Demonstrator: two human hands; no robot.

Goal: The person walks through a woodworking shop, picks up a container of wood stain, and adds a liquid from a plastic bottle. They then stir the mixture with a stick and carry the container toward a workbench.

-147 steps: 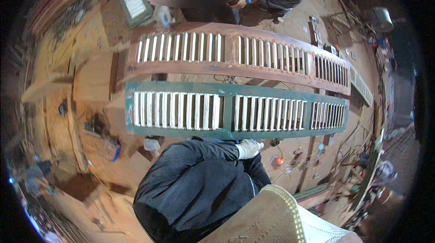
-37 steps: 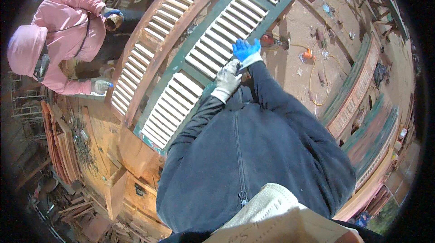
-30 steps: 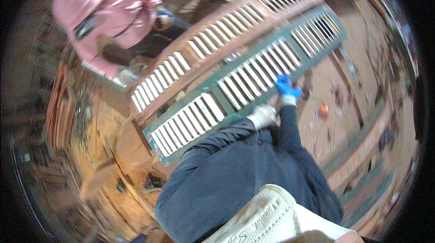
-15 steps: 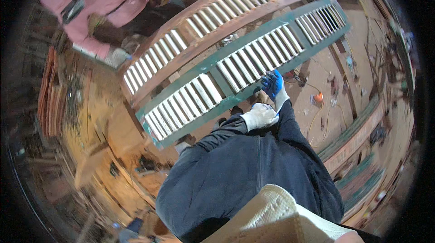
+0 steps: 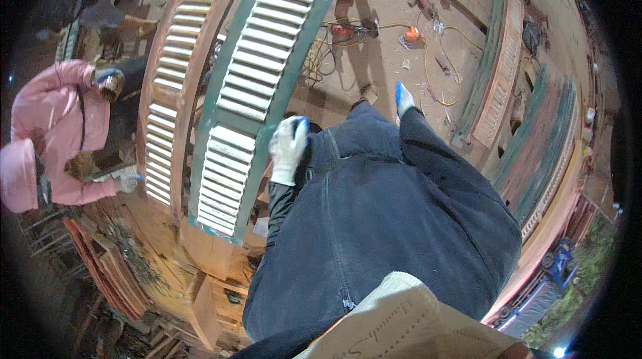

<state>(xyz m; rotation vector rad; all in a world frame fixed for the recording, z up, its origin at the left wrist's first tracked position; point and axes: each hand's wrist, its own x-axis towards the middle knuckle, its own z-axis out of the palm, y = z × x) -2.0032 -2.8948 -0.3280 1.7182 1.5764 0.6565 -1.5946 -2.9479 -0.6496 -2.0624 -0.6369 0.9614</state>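
Note:
My left hand (image 5: 287, 151), in a white glove with blue on the finger side, hangs beside the near edge of a green louvred shutter (image 5: 253, 158) with pale slats. Its fingers are loosely bent and apart, and nothing shows in them; whether it touches the edge I cannot tell. My right hand (image 5: 404, 99) is held low at my right side, its blue-coated fingers stretched out and holding nothing. The nearest things to it are the ground and a yellow cord (image 5: 428, 78). Beyond the green shutter lies a reddish-brown louvred shutter (image 5: 179, 84).
A person in a pink top (image 5: 60, 131) stands at the far left, a gloved hand at the brown shutter. An orange tool (image 5: 344, 30) and an orange cord connector (image 5: 413, 36) lie on the ground. More shutters (image 5: 535, 151) are stacked at right; wooden boards (image 5: 110, 268) lie lower left.
My hands were together in front of me near the green shutter; now they are apart. My view and body have turned right, so the shutters appear further left and more upright.

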